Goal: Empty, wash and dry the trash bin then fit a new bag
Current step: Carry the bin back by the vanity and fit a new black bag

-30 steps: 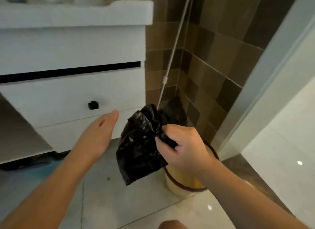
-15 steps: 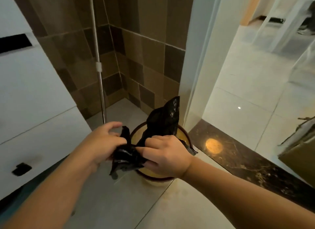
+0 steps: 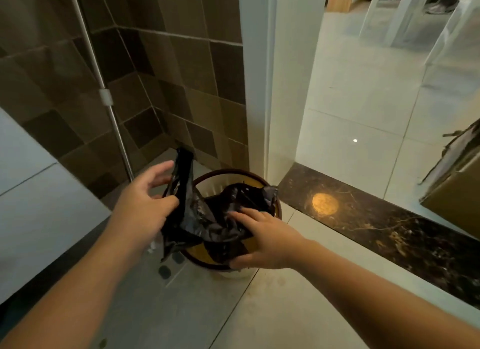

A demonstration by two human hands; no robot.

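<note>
Bag-fitting is the step I judge to be in hand, and doing it well means finding the mouth of the black bag (image 3: 207,218) first, spreading it wide, then pushing the closed end down into the bin (image 3: 270,183) before folding the edge over the brown rim all the way round. From my remote seat I would keep one side pinned while the other side is stretched, since thin film like this probably slips back in if both sides are let go. My left hand (image 3: 145,208) pinches one upper edge of the bag between thumb and fingers (image 3: 161,170), with a strip of film standing up past them, just outside the near-left of the rim. My right hand (image 3: 265,237) lies on the crumpled middle of the bag, fingers spread fairly flat on top and thumb below the fold, so it holds that fold loosely. The bag hangs half across the bin's opening, not yet seated inside. The bin stands on the floor (image 3: 259,309) in the tiled corner by the doorway.
</note>
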